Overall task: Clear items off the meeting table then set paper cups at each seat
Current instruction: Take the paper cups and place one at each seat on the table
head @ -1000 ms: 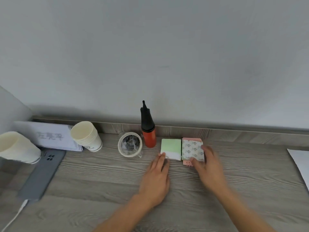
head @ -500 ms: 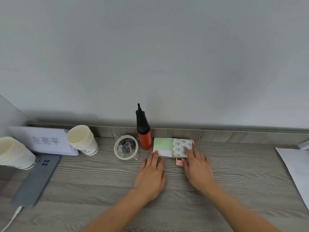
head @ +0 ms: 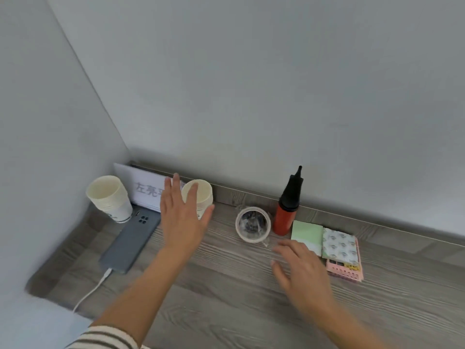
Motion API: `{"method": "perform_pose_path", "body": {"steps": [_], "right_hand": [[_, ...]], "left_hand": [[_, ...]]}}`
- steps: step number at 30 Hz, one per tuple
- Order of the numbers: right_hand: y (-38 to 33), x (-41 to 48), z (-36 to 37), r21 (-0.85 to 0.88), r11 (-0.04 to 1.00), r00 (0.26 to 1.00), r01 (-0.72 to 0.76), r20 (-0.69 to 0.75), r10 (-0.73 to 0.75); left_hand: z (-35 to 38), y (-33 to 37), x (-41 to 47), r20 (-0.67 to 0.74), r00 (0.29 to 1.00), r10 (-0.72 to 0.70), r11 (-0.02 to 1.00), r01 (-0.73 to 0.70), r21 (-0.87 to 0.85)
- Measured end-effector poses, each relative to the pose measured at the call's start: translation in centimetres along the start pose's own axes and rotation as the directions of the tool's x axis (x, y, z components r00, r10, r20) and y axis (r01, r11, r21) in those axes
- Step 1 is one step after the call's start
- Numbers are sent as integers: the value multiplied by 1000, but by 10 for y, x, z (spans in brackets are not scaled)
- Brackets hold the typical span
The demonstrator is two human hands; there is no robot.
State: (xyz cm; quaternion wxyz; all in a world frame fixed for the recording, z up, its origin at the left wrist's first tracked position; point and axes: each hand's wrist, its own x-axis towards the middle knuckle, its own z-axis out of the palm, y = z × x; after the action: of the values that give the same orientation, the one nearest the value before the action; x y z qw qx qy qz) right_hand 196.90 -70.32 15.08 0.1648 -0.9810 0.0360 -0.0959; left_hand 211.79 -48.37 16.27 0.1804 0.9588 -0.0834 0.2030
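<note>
A: Paper cups, near stack [head: 200,197]: upright at the back of the worktop [head: 226,285], close to the wall ledge, just right of the white name card [head: 147,190]. Second stack [head: 108,197] stands upright in the left corner, beside the grey phone [head: 130,244].

B: Which hand is nearer the near stack?

A: Left hand [head: 182,217]. It sits directly in front of that stack, palm down, fingers spread and pointing away from the person, holding nothing. Thumb lies out to the stack's right side, the other fingers overlap its left rim in this view. Contact: cannot tell, it may only be hovering in front.

B: Right hand?

A: Right hand [head: 300,269] is well apart from the cups, low over the worktop near the tape roll [head: 253,224] and the green pad [head: 307,236]. Fingers loosely spread, blurred, nothing held.

B: Axis of the stack?

A: Vertical, mouth up. Cups lie ahead and slightly left of the body, so the reach is forward. Judgement: the left hand is placed to wrap the stack from the front; the right would have to cross past the tape roll and the red bottle [head: 286,210] to help.

B: Clearing status?

A: Judgement: small items look gathered along the back edge; cups not yet set out.
</note>
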Motion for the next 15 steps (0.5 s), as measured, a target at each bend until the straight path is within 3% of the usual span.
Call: {"method": "perform_pose_path", "body": {"steps": [2,5,10,15], "right_hand": [[-14,7,13,-6,999,998,36,43,-36],[-25,17,29,-7,999,994,46,102,-45],[-33,20,43,-14,1000,990,13,144,-11],[-37,11,37,-7,999,991,-38,124,39]], "left_hand": [[14,-12,4,80,996,42,997,-48,67],[26,-22,1,72,992,105,993,-109,45],[32,-27,-6,10,979,203,955,-196,-222],[9,-19,-2,-79,976,203,871,-217,-441]]}}
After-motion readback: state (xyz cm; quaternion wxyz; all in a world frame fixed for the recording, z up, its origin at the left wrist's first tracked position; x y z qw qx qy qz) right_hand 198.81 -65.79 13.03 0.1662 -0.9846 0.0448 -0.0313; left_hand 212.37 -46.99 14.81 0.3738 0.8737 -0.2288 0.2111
